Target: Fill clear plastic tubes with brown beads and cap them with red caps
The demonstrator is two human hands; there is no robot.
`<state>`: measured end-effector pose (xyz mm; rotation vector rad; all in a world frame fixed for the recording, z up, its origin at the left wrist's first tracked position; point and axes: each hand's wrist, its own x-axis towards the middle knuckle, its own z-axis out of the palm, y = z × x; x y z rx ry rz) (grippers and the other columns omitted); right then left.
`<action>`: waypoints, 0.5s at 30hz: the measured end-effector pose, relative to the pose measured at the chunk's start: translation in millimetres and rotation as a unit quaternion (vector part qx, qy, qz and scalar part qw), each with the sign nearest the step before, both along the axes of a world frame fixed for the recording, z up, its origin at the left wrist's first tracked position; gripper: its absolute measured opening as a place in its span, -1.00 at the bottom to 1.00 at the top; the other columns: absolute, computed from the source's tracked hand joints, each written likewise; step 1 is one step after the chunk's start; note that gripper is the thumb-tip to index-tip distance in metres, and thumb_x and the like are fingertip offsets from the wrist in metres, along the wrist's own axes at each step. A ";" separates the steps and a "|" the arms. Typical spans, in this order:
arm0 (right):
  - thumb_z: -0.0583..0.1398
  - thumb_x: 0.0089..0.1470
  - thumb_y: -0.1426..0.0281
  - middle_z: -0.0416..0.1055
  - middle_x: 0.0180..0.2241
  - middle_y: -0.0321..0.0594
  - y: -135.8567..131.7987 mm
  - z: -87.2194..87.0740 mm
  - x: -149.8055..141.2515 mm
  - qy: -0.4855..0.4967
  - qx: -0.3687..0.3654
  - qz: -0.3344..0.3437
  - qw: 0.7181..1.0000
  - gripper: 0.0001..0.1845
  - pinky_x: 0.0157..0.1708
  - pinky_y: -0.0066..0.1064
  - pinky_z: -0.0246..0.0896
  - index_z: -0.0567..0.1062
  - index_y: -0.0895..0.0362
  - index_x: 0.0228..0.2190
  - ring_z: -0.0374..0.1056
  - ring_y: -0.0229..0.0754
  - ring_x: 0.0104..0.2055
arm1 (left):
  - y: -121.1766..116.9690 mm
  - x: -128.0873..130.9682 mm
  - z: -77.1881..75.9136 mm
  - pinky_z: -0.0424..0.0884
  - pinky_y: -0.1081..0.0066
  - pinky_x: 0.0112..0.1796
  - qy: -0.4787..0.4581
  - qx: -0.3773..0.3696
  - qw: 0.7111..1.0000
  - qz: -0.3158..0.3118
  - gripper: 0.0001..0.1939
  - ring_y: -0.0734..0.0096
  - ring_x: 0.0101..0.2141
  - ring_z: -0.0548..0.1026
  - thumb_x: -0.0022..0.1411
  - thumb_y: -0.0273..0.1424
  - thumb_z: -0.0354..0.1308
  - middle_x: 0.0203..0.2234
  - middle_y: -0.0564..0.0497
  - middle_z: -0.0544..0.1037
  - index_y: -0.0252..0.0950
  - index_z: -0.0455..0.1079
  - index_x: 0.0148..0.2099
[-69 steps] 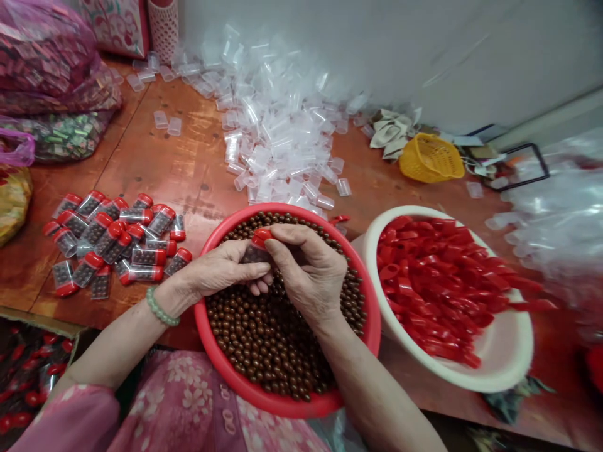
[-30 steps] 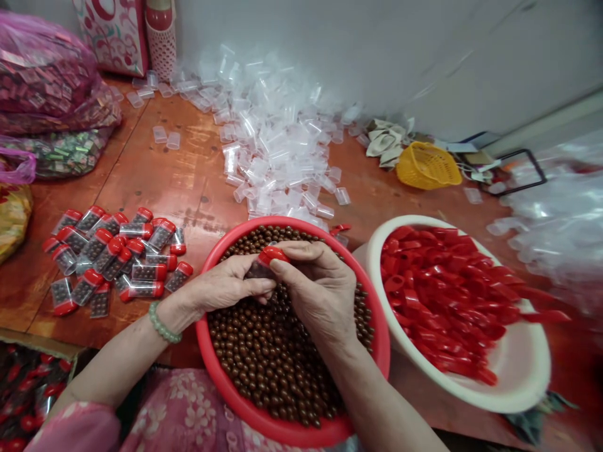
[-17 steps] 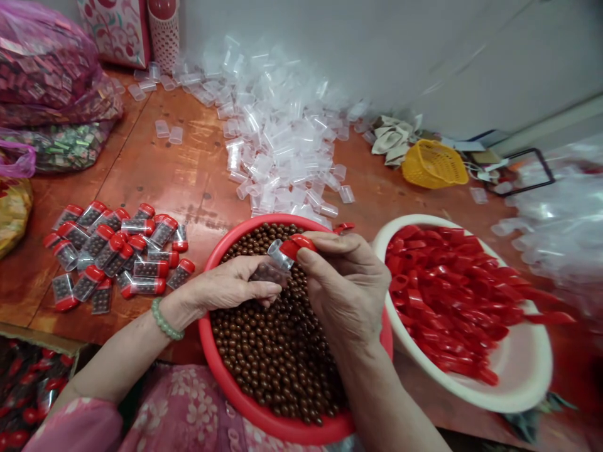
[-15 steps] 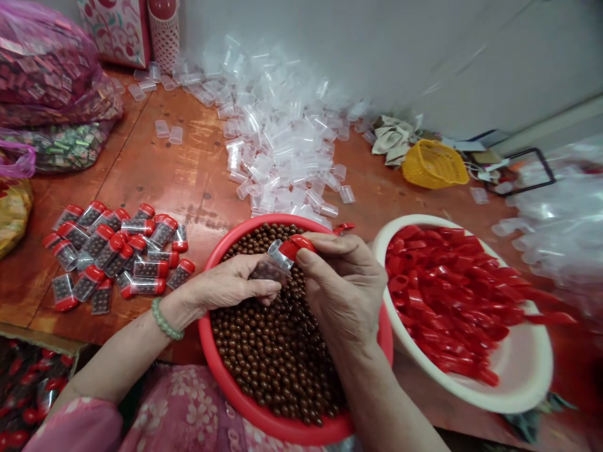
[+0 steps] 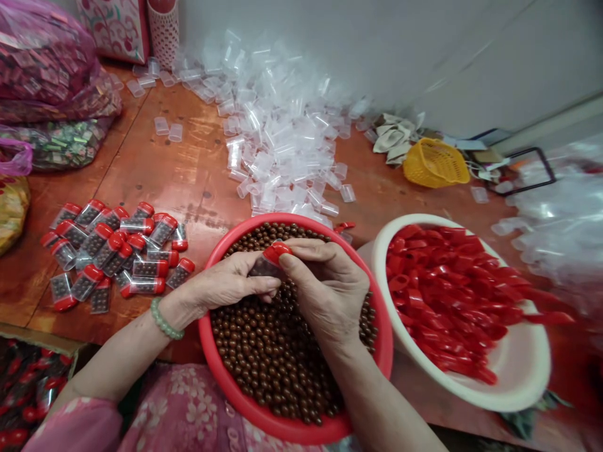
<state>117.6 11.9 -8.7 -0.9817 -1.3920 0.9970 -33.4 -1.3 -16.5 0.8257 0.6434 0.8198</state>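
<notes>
One pink flowered top (image 5: 188, 402) is the nearest thing on my feed, and just beyond it the person's left hand (image 5: 226, 282), with a green bead bracelet (image 5: 164, 320) at the wrist, and right hand (image 5: 327, 292) meet over a red basin (image 5: 207, 339) heaped with small brown balls (image 5: 282, 351). Both hands hold narrow, closed pinches. The left thumb and fingers grip a clear tube (image 5: 261, 269) packed with the balls, just above the heap, while the right thumb and forefinger press on a red cap (image 5: 279, 251) at the tube's upper end. I judge the step in hand to be capping this filled tube, though I cannot tell whether the cap is fully seated. The moment calls for firm, even pressure until it sits square. Left of the basin lies a loose pile of capped tubes (image 5: 110, 251) on the orange wooden table (image 5: 141, 188). To the right, a white basin (image 5: 518, 383) holds more red caps (image 5: 447, 295). Farther out I see a spread of empty clear tubes (image 5: 277, 125), a yellow basket (image 5: 436, 163), bulging pink plastic bags (image 5: 42, 63) and a pale wall (image 5: 424, 50).
</notes>
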 end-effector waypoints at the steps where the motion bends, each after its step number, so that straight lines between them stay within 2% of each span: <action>1: 0.32 -0.03 0.56 0.55 -0.32 -0.32 0.7 2.1 1.4 -0.023 0.010 0.004 1.000 -0.81 -0.20 -0.39 0.44 0.58 0.04 -0.36 0.48 -0.27 -0.25 | 0.1 -0.2 -0.7 0.25 0.47 -0.32 0.000 0.002 1.000 -0.002 -0.77 0.57 -0.45 0.31 0.11 -0.33 0.26 -0.49 0.10 0.37 -0.36 0.31 -0.31; 6: 0.31 -0.01 0.59 0.55 -0.30 -0.30 5.2 10.2 10.7 -0.112 0.064 0.053 0.990 -0.74 -0.23 -0.38 0.44 0.60 0.01 -0.30 0.48 -0.26 -0.24 | 0.5 -1.1 -2.8 0.24 0.46 -0.34 0.004 0.008 1.000 -0.018 -0.76 0.56 -0.46 0.30 0.13 -0.30 0.25 -0.49 0.10 0.35 -0.36 0.32 -0.28; 15: 0.30 0.00 0.61 0.53 -0.32 -0.31 10.9 12.9 19.8 -0.128 0.040 0.108 0.985 -0.74 -0.24 -0.39 0.44 0.59 0.01 -0.33 0.47 -0.27 -0.26 | -0.4 -0.5 -5.1 0.22 0.47 -0.36 0.025 -0.002 0.999 -0.037 -0.78 0.59 -0.48 0.28 0.13 -0.33 0.22 -0.49 0.12 0.33 -0.36 0.31 -0.26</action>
